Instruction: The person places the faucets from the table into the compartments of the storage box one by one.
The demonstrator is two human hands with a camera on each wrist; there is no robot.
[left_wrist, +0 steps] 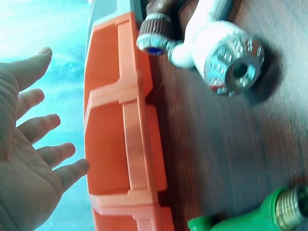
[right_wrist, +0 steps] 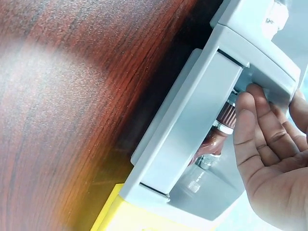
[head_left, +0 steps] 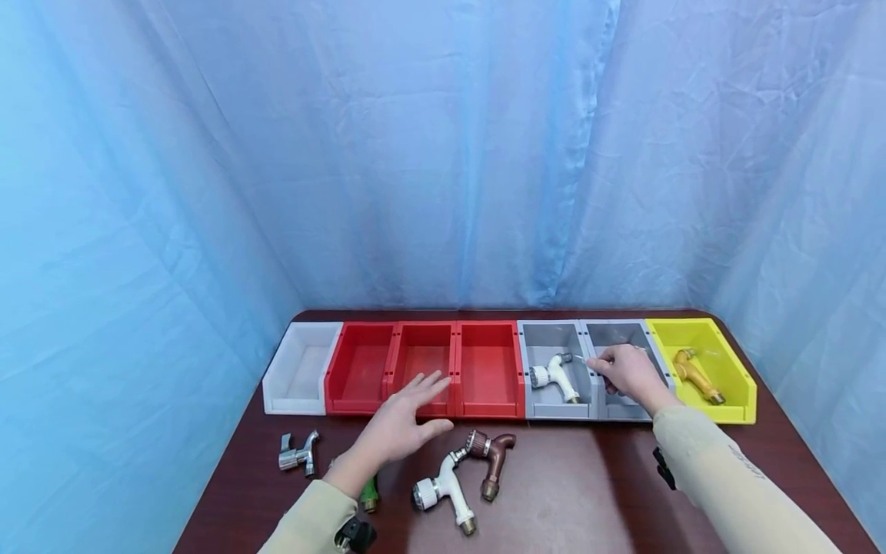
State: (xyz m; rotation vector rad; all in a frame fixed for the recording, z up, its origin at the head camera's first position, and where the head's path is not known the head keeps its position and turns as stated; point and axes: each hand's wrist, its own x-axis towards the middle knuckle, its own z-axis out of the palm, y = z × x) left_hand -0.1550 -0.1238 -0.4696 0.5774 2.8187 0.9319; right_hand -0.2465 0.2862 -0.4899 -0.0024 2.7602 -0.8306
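My right hand point(head_left: 631, 375) reaches into the right-hand grey bin point(head_left: 626, 413), its fingers loosely bent. In the right wrist view a brown tap point(right_wrist: 211, 143) lies inside that bin beside the fingertips, partly behind the bin's front wall. My left hand point(head_left: 400, 425) hovers in front of the red bins with fingers spread and nothing in it. Below and to its right on the table are a white tap point(head_left: 448, 486) and another brown tap point(head_left: 495, 462), their ends close together. A green tap point(head_left: 370, 494) is partly hidden under the left wrist.
A chrome tap point(head_left: 299, 454) lies at the table's left. Along the back stand a white bin point(head_left: 294, 406), three red bins point(head_left: 487, 410), a left-hand grey bin point(head_left: 559, 410) holding a white tap point(head_left: 556, 375), and a yellow bin point(head_left: 741, 412) with a yellow tap point(head_left: 694, 375).
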